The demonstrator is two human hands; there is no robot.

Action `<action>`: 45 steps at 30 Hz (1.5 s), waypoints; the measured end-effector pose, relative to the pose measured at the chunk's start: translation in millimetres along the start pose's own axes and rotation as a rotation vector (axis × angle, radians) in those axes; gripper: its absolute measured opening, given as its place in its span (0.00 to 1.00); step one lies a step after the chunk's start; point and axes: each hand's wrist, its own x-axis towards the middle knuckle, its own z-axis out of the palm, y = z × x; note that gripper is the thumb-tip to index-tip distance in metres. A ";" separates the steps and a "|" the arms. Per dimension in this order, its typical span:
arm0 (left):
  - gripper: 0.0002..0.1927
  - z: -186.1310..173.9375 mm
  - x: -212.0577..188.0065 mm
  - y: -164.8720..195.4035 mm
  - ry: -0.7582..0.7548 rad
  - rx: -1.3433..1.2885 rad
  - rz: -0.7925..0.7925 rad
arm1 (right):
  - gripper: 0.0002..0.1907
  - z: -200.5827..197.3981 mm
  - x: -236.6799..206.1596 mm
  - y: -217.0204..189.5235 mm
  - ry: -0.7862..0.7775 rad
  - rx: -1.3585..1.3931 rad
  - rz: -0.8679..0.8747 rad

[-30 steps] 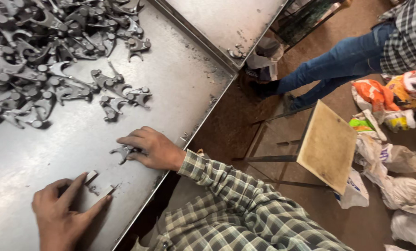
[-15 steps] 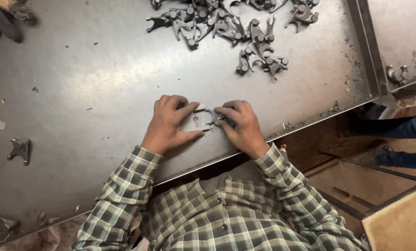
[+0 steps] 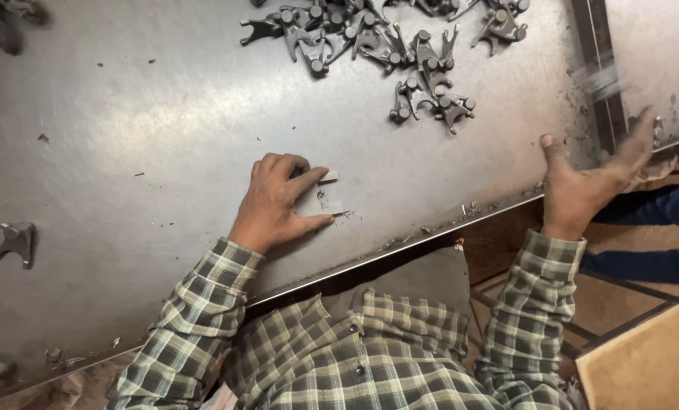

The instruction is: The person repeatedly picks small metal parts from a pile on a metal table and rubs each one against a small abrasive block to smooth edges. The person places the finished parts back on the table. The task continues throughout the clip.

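The steel table [image 3: 165, 137] fills most of my view, its near edge running slantwise from lower left up to the right, with a raised strip [image 3: 599, 91] crossing it at the far right. A heap of grey forged parts [image 3: 385, 42] lies along the top, well apart from both my hands, with broad bare metal between it and me. One stray part [image 3: 17, 241] sits alone near the left edge.

My left hand [image 3: 279, 205] rests flat on the table close to the near edge, fingers spread, thumb and forefinger touching two small pale chips [image 3: 329, 190] just beside its tips; it clamps nothing. My right hand [image 3: 594, 178] is lifted off beyond the edge at the right, open and empty, fingers blurred. The two hands are far apart.

Below the edge show brown floor, a pale board [image 3: 651, 364] at lower right, and another person's blue trouser legs [image 3: 651, 235].
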 end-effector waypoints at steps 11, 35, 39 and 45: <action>0.39 -1.9 1.1 2.9 0.011 0.019 0.010 | 0.17 133.6 -38.1 -53.1 -0.371 -0.293 -0.265; 0.38 -0.5 -0.6 -3.1 0.025 0.016 0.050 | 0.16 98.7 -81.0 -74.5 -0.692 0.155 -0.245; 0.37 1.9 -0.1 -2.2 0.030 -0.003 0.035 | 0.14 33.6 -37.8 -35.3 -0.803 0.115 -0.261; 0.38 1.5 -2.5 -4.1 0.022 0.013 0.019 | 0.32 14.0 3.3 16.5 -0.321 -0.030 0.068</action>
